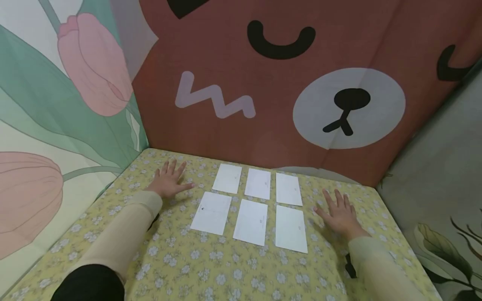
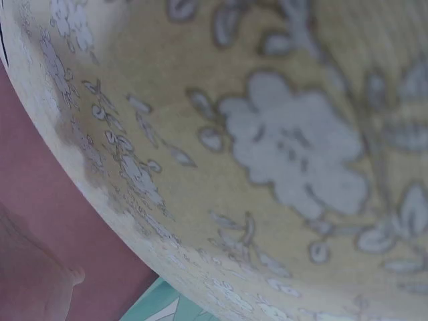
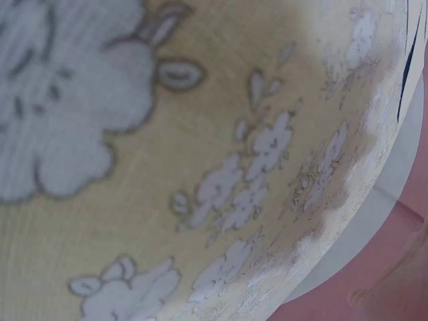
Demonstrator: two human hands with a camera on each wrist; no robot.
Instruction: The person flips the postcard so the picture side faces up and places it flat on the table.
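Several white paper sheets (image 1: 250, 222) lie on the table in two rows, with small faint marks on them. To their left my left hand (image 1: 168, 182) is spread palm down, thumb toward the sheets, holding nothing. On the other side my right hand (image 1: 340, 215) is likewise spread, its thumb pointing at the nearest sheet (image 1: 291, 228). Part of the left hand (image 2: 33, 274) shows at the lower left of the left wrist view. In the right wrist view a blurred bit of the right hand (image 3: 394, 287) appears at the lower right edge.
A yellow cloth with white flowers covers the table (image 1: 214, 267). Behind it hangs a brown backdrop (image 1: 226, 138) with a cartoon bear. A tulip-printed curtain (image 1: 90, 138) borders the left side, and a grey-green leaf-printed one (image 1: 433, 175) the right.
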